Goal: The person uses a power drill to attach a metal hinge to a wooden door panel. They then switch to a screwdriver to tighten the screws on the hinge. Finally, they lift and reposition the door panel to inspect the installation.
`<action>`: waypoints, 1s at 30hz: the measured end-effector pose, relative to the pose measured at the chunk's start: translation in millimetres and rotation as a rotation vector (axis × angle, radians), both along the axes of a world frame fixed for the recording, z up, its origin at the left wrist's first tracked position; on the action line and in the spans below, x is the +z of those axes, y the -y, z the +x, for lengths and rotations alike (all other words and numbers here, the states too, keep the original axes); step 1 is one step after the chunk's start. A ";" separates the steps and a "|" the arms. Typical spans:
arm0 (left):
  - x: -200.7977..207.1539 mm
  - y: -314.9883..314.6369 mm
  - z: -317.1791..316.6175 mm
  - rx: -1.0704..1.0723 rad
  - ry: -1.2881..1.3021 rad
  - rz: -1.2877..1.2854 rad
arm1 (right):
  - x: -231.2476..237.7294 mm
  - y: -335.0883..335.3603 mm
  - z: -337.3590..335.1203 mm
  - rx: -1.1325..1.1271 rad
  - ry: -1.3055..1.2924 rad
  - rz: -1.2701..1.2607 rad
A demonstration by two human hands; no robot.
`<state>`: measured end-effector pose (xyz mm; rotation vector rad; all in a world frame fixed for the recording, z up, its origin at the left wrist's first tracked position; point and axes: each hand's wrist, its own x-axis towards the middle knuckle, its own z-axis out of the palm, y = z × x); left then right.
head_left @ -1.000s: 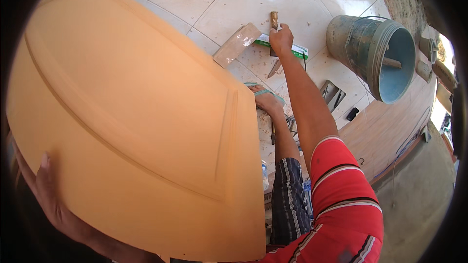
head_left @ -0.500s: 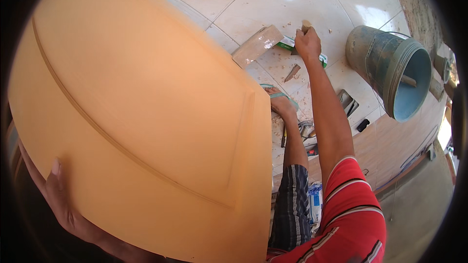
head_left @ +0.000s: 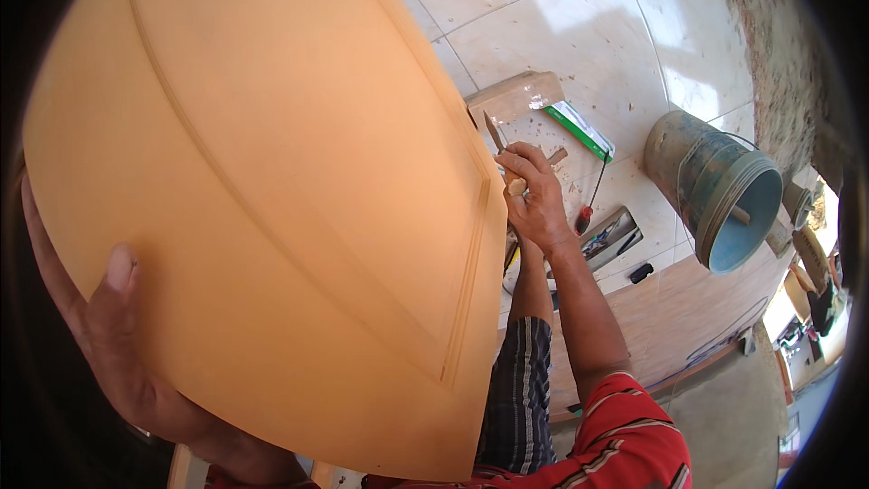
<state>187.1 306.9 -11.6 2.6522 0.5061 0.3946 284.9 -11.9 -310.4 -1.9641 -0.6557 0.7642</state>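
A large orange-tan wooden door panel (head_left: 299, 217) with grooved mouldings fills the left and middle of the view, standing on edge and tilted. My left hand (head_left: 113, 308) grips its near-left edge, thumb lying on the face and fingers hidden behind. Beside the panel's right edge, my right hand (head_left: 536, 195) is closed around what looks like a wood chisel (head_left: 493, 131). Its dark pointed blade points away from me, and a pale rounded wooden end shows by the thumb. Whether the blade touches the panel I cannot tell.
A wooden block (head_left: 520, 95) lies against the panel's far edge, near a green-and-white box (head_left: 581, 131). A red-handled screwdriver (head_left: 585, 219), a metal tray of tools (head_left: 614, 237) and a black object (head_left: 641, 273) lie on the tiles. A dirty bucket (head_left: 706, 181) lies tipped at right.
My right hand has come back from the green-and-white box to the panel's right edge, chisel in hand. The screwdriver now shows. My left hand keeps its grip while the view shifts.
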 end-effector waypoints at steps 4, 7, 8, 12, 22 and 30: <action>15.1 -5.6 -13.8 -0.002 -0.129 0.114 | -9.6 -20.8 -19.3 0.114 -0.078 -0.089; 12.2 -3.8 -21.2 0.062 -0.135 0.109 | -17.2 -34.7 -26.5 0.137 -0.020 -0.158; 11.2 -5.0 -23.9 0.067 -0.129 0.098 | -20.3 -37.7 -27.5 0.140 0.010 -0.173; 9.7 -13.8 -36.9 0.040 -0.103 0.074 | -33.7 -44.9 -24.7 0.145 -0.008 -0.183; 1.2 -4.4 -11.5 0.116 0.063 -0.138 | -32.5 -20.0 -33.7 -0.153 -0.692 -0.109; 17.5 37.4 54.4 0.154 -0.091 0.008 | 3.5 -36.7 -26.0 -0.215 -0.517 -0.278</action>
